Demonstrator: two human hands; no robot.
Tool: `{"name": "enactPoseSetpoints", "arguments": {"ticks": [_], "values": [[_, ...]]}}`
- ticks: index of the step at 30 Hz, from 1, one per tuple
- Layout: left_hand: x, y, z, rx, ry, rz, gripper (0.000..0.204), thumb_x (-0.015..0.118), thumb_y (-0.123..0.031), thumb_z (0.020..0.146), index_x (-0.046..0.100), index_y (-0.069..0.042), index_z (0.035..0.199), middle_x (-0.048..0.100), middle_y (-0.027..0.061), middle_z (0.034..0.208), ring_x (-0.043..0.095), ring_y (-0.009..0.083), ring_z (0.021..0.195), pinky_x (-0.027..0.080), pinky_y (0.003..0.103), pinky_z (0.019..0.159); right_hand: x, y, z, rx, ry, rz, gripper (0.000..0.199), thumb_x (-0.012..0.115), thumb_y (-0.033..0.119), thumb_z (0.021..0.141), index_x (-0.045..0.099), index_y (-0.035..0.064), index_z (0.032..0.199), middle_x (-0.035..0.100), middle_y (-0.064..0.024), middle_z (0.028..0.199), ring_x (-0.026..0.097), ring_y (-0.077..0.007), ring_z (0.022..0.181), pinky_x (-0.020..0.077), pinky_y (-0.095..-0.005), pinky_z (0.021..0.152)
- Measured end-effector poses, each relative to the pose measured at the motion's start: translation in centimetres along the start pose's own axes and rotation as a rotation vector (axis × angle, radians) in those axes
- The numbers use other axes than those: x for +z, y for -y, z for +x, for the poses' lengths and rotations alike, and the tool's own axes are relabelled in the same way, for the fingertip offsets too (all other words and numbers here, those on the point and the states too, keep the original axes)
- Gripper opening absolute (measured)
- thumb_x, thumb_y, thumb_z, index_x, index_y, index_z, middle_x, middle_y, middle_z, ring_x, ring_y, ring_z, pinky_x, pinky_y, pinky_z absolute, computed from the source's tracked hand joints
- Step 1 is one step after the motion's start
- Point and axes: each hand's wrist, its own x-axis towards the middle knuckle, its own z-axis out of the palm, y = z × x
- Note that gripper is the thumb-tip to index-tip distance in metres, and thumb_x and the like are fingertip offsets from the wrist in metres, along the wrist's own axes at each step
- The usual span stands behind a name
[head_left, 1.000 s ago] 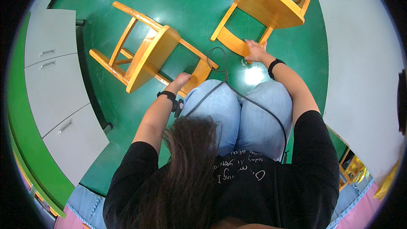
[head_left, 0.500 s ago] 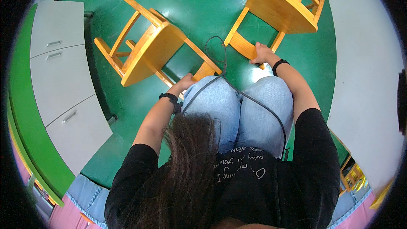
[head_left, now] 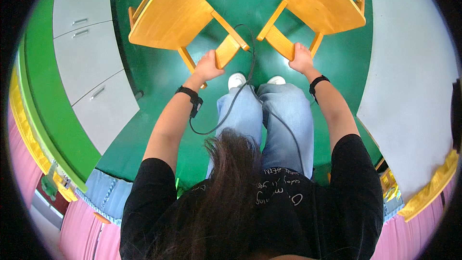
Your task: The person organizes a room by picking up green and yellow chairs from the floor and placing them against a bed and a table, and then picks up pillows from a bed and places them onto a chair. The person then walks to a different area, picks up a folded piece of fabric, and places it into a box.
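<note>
Two small yellow wooden chairs stand upright on the green floor ahead of me. My left hand [head_left: 208,66] grips the backrest of the left chair [head_left: 171,15]. My right hand [head_left: 301,59] grips the backrest of the right chair [head_left: 321,4]. Both seats face away from me, and the chairs angle toward each other at their backs. A black band sits on each wrist, and a black cable [head_left: 239,91] runs from the left band up between the chairs.
Grey cabinets [head_left: 84,62] with a green top line the left side. A large grey surface [head_left: 409,82] fills the right. My jeans [head_left: 269,125] and white shoes [head_left: 236,79] are below the chairs. Pink and yellow items sit at the lower edges.
The left chair lay tipped on its side; it is now upright. Both chairs have come up and nearer to me, and I have straightened from a bend with both hands on the backrests.
</note>
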Motion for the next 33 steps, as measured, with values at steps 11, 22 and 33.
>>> {"name": "enactPoseSetpoints", "arguments": {"ticks": [11, 22, 33], "values": [[-12.6, -1.1, -8.3, -0.251, -0.102, -0.240, 0.031, 0.045, -0.009, 0.071, 0.050, -0.001, 0.101, 0.057, 0.0214, 0.092, 0.054, 0.0331, 0.091, 0.041, 0.037, 0.080, -14.3, -0.3, -11.2, -0.006, -0.012, 0.188, 0.040, 0.046, 0.001, 0.064, 0.047, -0.0014, 0.103, 0.052, -0.0230, 0.102, 0.049, -0.0359, 0.097, 0.0399, -0.0390, 0.084], [-6.9, -2.5, -10.7, -0.275, 0.005, -0.627, 0.019, 0.045, -0.006, 0.076, 0.049, -0.001, 0.094, 0.053, 0.0073, 0.072, 0.053, 0.0166, 0.065, 0.045, 0.029, 0.061, -11.9, -0.5, -18.0, 0.228, -0.018, 0.684, 0.028, 0.042, 0.010, 0.078, 0.045, -0.0013, 0.104, 0.054, -0.0270, 0.091, 0.052, -0.0386, 0.088, 0.0415, -0.0400, 0.076], [-12.2, -4.3, -16.0, -0.185, 0.530, -0.142, 0.030, 0.052, -0.012, 0.068, 0.055, -0.001, 0.095, 0.058, 0.0118, 0.080, 0.056, 0.0223, 0.073, 0.043, 0.031, 0.065, -13.1, -2.6, -33.3, 0.435, 0.082, 0.759, 0.026, 0.048, 0.015, 0.075, 0.051, 0.0004, 0.097, 0.056, -0.0233, 0.093, 0.054, -0.0351, 0.088, 0.0428, -0.0384, 0.076]]}}
